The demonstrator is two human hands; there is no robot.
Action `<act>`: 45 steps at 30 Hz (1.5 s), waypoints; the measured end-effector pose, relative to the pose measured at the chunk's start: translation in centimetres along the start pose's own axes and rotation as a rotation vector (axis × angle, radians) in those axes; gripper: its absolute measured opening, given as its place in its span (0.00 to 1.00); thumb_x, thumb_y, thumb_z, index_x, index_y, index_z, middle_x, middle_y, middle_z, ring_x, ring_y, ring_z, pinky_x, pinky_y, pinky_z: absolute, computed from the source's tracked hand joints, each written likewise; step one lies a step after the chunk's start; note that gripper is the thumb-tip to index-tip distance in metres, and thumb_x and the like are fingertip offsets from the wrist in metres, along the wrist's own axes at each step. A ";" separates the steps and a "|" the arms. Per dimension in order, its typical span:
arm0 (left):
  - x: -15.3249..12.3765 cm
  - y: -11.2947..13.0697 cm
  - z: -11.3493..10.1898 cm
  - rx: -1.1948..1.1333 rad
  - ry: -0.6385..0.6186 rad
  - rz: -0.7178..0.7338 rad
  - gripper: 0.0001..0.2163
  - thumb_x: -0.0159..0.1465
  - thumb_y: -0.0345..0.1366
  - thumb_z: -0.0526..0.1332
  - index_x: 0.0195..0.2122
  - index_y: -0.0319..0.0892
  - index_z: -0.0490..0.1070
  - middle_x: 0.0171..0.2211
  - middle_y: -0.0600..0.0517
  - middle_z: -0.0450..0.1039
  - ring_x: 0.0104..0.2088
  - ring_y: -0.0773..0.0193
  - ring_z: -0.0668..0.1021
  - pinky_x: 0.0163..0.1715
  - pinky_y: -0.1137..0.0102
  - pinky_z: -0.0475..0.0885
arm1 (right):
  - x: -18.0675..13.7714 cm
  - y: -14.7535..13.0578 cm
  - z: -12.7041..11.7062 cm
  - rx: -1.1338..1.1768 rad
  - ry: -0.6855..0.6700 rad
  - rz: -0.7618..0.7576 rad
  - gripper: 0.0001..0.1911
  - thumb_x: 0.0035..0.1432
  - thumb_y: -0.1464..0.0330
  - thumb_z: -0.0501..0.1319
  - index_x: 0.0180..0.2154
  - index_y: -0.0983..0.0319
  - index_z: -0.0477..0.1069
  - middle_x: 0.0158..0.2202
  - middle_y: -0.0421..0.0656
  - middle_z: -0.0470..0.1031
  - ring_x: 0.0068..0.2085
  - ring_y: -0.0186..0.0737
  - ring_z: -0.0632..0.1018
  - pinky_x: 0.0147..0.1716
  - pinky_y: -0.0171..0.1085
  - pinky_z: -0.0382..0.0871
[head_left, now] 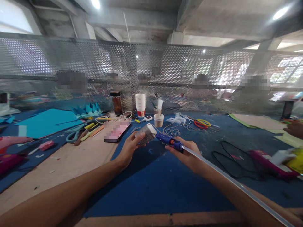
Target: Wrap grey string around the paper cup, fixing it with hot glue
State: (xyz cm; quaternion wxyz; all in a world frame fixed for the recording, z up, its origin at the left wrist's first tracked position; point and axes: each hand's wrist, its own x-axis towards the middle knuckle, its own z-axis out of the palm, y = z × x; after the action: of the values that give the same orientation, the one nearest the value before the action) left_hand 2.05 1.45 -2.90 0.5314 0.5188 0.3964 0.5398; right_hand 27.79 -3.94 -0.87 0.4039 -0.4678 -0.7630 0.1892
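Left hand grips grey cup; right hand grips blue glue gun; cup stack label unreadable.

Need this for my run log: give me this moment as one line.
left hand: holds grey cup, tilted | right hand: grips blue glue gun, nozzle at cup | surface: blue mat | behind: stack of paper cups

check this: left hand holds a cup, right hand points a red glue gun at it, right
Not quite. The glue gun is blue, not red. In the head view the left hand holds the cup and the right hand points the glue gun at it.
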 end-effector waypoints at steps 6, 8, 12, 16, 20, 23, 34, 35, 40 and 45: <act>0.0 0.0 0.2 -0.026 0.006 0.006 0.23 0.59 0.52 0.71 0.48 0.41 0.78 0.45 0.44 0.80 0.41 0.53 0.81 0.42 0.60 0.76 | -0.1 -0.2 -0.2 -0.031 -0.002 -0.011 0.16 0.65 0.51 0.64 0.36 0.55 0.70 0.24 0.36 0.70 0.24 0.35 0.67 0.26 0.36 0.58; 0.0 0.1 0.2 -0.038 0.004 0.003 0.23 0.58 0.52 0.71 0.48 0.41 0.78 0.45 0.44 0.80 0.41 0.53 0.81 0.42 0.60 0.76 | -0.1 -0.1 -0.1 -0.037 0.000 -0.012 0.16 0.65 0.50 0.63 0.35 0.55 0.70 0.24 0.36 0.70 0.24 0.35 0.67 0.25 0.36 0.58; -0.4 0.3 0.5 -0.035 0.012 0.001 0.24 0.56 0.51 0.72 0.49 0.42 0.78 0.44 0.44 0.80 0.43 0.51 0.82 0.44 0.59 0.77 | -0.1 -0.3 -0.1 -0.029 0.010 -0.011 0.17 0.65 0.50 0.63 0.35 0.55 0.70 0.23 0.35 0.69 0.24 0.35 0.66 0.25 0.36 0.58; -0.6 0.5 0.7 -0.039 0.001 -0.001 0.23 0.57 0.50 0.72 0.49 0.41 0.77 0.43 0.45 0.80 0.44 0.51 0.82 0.46 0.58 0.77 | -0.2 -0.7 -0.2 -0.011 -0.002 -0.011 0.15 0.65 0.51 0.64 0.36 0.56 0.71 0.24 0.36 0.70 0.24 0.35 0.68 0.25 0.35 0.58; -0.3 0.3 0.5 -0.067 -0.004 0.001 0.23 0.59 0.50 0.71 0.48 0.40 0.77 0.45 0.44 0.80 0.42 0.53 0.82 0.45 0.58 0.77 | -0.2 -0.7 -0.2 -0.036 0.014 -0.015 0.14 0.65 0.52 0.64 0.36 0.56 0.71 0.24 0.37 0.71 0.24 0.35 0.69 0.25 0.35 0.58; -0.1 0.1 0.3 -0.086 -0.020 -0.005 0.22 0.59 0.51 0.71 0.48 0.40 0.78 0.47 0.44 0.80 0.42 0.53 0.82 0.45 0.58 0.77 | -0.1 -0.6 -0.1 -0.047 0.020 -0.015 0.15 0.65 0.51 0.64 0.35 0.55 0.71 0.24 0.37 0.71 0.24 0.36 0.69 0.24 0.35 0.58; -0.2 0.1 0.3 -0.080 -0.028 -0.008 0.22 0.59 0.50 0.71 0.49 0.41 0.78 0.47 0.44 0.80 0.42 0.53 0.81 0.46 0.58 0.77 | -0.2 -0.8 -0.3 -0.064 0.000 -0.007 0.15 0.66 0.52 0.63 0.35 0.55 0.70 0.25 0.38 0.69 0.24 0.36 0.68 0.25 0.37 0.58; -0.2 0.2 0.4 -0.077 -0.022 -0.010 0.22 0.59 0.50 0.71 0.49 0.40 0.78 0.46 0.44 0.80 0.42 0.53 0.81 0.46 0.58 0.77 | -0.2 -0.8 -0.3 -0.069 -0.001 -0.010 0.15 0.66 0.52 0.63 0.35 0.55 0.70 0.25 0.38 0.69 0.25 0.36 0.68 0.26 0.37 0.58; -0.3 0.3 0.5 -0.076 -0.014 -0.025 0.23 0.57 0.49 0.72 0.49 0.41 0.77 0.41 0.46 0.80 0.46 0.50 0.81 0.46 0.57 0.77 | -0.1 -0.8 -0.3 -0.087 -0.018 -0.025 0.15 0.67 0.52 0.62 0.36 0.55 0.70 0.24 0.37 0.69 0.24 0.36 0.67 0.26 0.37 0.58; -0.2 0.2 0.5 -0.080 -0.021 -0.006 0.23 0.59 0.50 0.72 0.49 0.40 0.77 0.47 0.44 0.79 0.45 0.52 0.80 0.46 0.59 0.77 | -0.1 -0.8 -0.2 -0.107 -0.014 -0.041 0.15 0.66 0.51 0.62 0.35 0.55 0.71 0.24 0.37 0.70 0.24 0.36 0.68 0.25 0.37 0.58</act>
State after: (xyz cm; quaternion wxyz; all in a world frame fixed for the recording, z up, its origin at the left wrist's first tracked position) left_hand 2.46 1.14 -2.65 0.5573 0.5016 0.3704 0.5483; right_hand 27.56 -4.49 -0.27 0.3768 -0.4718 -0.7842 0.1429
